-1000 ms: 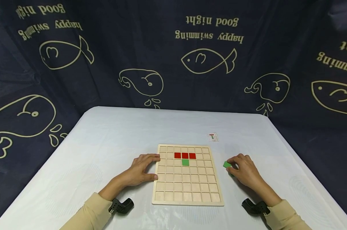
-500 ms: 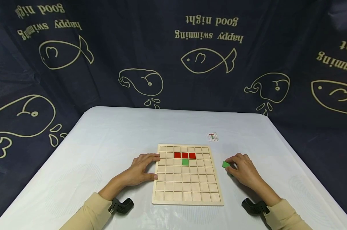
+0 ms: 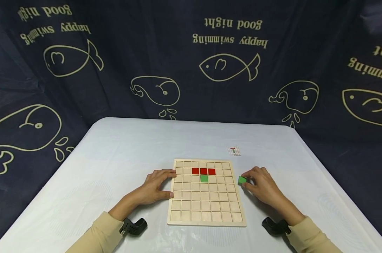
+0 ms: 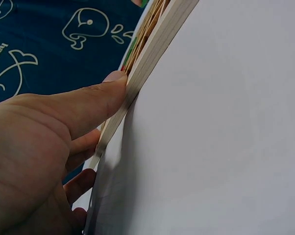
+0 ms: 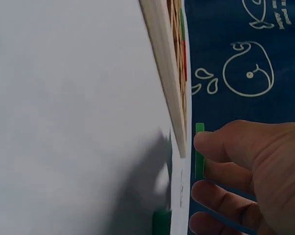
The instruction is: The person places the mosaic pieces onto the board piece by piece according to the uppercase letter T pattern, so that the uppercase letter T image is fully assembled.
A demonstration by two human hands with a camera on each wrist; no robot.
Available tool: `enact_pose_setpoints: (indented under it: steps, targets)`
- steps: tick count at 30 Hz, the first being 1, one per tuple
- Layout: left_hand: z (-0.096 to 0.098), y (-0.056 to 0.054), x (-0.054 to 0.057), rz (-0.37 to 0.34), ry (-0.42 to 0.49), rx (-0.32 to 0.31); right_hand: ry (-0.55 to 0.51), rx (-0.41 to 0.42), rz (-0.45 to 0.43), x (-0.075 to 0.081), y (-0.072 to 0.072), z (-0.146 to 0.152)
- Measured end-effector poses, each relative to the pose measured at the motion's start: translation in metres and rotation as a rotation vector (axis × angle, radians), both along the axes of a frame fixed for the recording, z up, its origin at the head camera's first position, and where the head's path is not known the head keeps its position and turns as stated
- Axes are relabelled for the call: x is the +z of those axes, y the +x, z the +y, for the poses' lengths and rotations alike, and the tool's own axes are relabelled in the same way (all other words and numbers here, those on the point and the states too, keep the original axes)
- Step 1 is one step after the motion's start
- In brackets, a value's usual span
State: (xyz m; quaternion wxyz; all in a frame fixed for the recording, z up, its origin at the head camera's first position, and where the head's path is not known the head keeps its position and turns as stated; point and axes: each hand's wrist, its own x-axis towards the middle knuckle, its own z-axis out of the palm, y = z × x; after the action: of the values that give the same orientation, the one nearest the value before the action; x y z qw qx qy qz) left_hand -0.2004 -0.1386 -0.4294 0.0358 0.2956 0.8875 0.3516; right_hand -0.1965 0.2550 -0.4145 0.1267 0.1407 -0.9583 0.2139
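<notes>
A wooden grid board [image 3: 200, 205] lies mid-table. Three red tiles [image 3: 203, 171] sit side by side in its second row from the far edge, and one green tile [image 3: 204, 179] lies just nearer than the middle red one. My left hand [image 3: 153, 188] rests its thumb and fingertips against the board's left edge; in the left wrist view the thumb [image 4: 96, 103] is at the rim. My right hand [image 3: 261, 184] pinches another green tile [image 3: 242, 180] between thumb and fingers, just off the board's right edge; the right wrist view shows that tile edge-on [image 5: 200, 166].
A small card [image 3: 234, 151] with a red and green T pattern lies beyond the board's far right corner. Another green piece [image 5: 161, 223] is on the white table in the right wrist view. A dark fish-print cloth [image 3: 191, 98] hangs behind the table.
My right hand has moved left with the green tile, closer to the board's right edge. The left hand and the tiles on the board have stayed put.
</notes>
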Motion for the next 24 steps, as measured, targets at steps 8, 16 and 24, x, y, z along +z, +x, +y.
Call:
enact_pose_setpoints:
  steps: [8,16,24]
  targets:
    - [0.0,0.0,0.0,-0.008,-0.003,0.004,-0.032,0.058,0.004,0.005,0.0,-0.013]
    - [0.0,0.0,0.0,-0.002,-0.008,0.006,-0.03,0.116,-0.008,0.009,-0.002,-0.03]
    - [0.0,0.0,0.0,-0.004,-0.009,0.01,-0.016,0.164,-0.016,0.012,-0.003,-0.048]
